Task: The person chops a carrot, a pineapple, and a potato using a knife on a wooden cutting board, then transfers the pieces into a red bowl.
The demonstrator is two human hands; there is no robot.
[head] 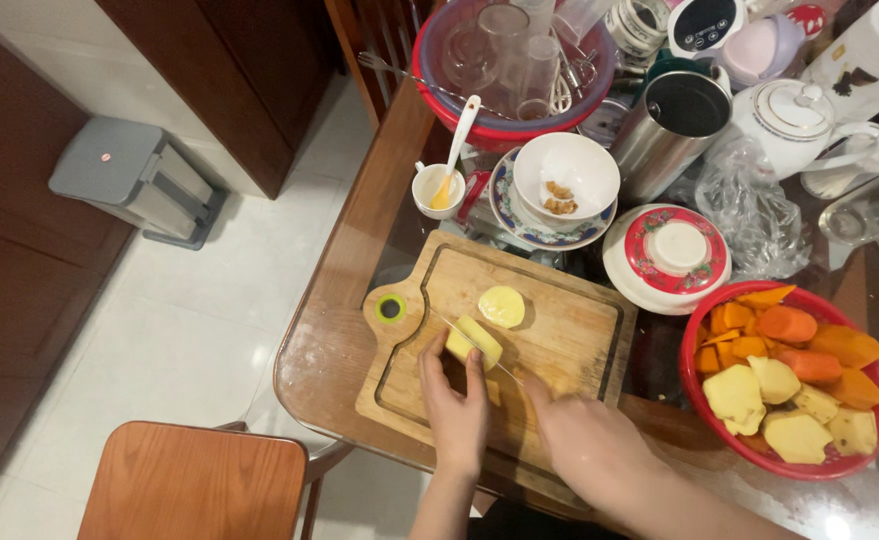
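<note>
A wooden cutting board point(570, 330) lies on the glass-topped table. On it my left hand point(455, 405) presses its fingertips on a peeled yellow potato piece point(475, 342). My right hand point(585, 440) grips a knife point(475, 345) whose thin blade lies across that piece. A round cut slice point(502, 306) rests on the board just beyond it.
A red bowl point(705, 400) of orange carrot chunks and yellow potato pieces sits at the right. Behind the board stand a white bowl point(567, 175), a small cup with a spoon point(438, 190), a lidded dish point(667, 255), a metal pot point(672, 125) and a teapot point(790, 120). A wooden chair point(195, 480) is below left.
</note>
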